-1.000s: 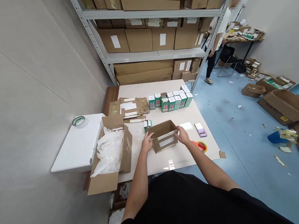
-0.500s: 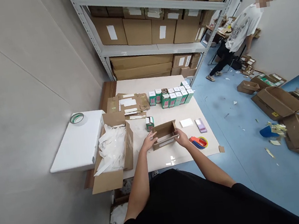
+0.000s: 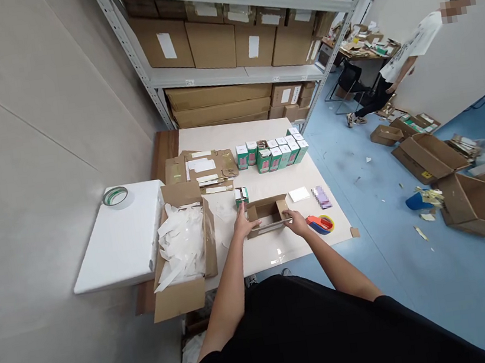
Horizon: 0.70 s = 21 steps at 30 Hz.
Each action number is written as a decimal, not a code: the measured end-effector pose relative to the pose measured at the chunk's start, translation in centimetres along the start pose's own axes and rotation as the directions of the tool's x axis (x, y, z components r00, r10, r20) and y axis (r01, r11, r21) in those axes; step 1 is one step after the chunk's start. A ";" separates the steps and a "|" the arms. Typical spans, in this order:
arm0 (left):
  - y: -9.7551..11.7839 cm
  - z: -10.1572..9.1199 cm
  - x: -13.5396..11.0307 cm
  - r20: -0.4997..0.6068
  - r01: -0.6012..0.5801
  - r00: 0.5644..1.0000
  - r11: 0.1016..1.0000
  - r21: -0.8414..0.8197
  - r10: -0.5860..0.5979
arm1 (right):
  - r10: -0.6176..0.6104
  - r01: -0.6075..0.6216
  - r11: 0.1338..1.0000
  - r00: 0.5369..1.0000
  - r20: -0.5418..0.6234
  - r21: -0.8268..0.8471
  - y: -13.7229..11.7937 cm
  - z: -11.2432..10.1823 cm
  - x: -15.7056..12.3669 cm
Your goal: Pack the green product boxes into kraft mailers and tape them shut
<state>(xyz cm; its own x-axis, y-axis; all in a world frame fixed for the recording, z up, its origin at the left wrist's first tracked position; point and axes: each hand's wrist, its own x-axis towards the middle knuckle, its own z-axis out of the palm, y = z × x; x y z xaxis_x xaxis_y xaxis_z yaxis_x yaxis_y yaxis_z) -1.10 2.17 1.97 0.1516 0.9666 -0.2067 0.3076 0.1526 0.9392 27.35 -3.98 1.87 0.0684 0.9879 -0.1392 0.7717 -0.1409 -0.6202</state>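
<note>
A small open cardboard box (image 3: 267, 209) stands on the table right in front of me, its inside facing up. My left hand (image 3: 244, 223) grips its left end, thumb over the near edge and fingers along the outside. At the right end my right hand (image 3: 295, 221) pinches the near corner and wall. Just behind my left fingers stands a small green-and-white carton (image 3: 241, 196). Right of the box lie a white card stack (image 3: 299, 194), a purple packet (image 3: 322, 197) and a red-and-blue tape dispenser (image 3: 319, 224).
Several green-and-white cartons (image 3: 281, 155) stand at the table's back right. Flattened cardboard (image 3: 207, 167) lies back left. A carton of white paper (image 3: 183, 243) is at left, beside a white surface holding a tape roll (image 3: 114, 196). A person (image 3: 409, 55) walks beyond the shelf (image 3: 228, 75).
My left hand has shifted forward along the box's left end, fingers now pointing away from me. The box's inner right flap shows more upright. The person at the back has moved right.
</note>
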 end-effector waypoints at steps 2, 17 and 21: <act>0.1 -0.4 1.0 0.017 -0.021 1.000 0.998 0.058 0.020 | 0.005 -0.005 1.000 1.000 0.005 0.013 -0.1 0.0 0.0; 0.0 -0.9 2.6 0.081 -0.129 0.990 0.960 0.248 0.112 | 0.056 -0.043 0.990 0.994 -0.099 0.134 -0.4 -0.2 0.0; -0.3 -2.1 2.1 0.148 -0.096 0.986 0.991 0.089 0.082 | 0.054 -0.025 0.985 0.985 -0.165 0.170 -0.2 0.8 -0.1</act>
<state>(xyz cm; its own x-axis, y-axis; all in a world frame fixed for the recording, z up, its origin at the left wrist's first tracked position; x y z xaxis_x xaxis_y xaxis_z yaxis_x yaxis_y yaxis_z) -2.90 4.60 1.82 0.3133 0.9349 -0.1671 0.3743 0.0401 0.9264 26.64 -4.13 1.41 0.2134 0.9760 -0.0427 0.6513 -0.1747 -0.7384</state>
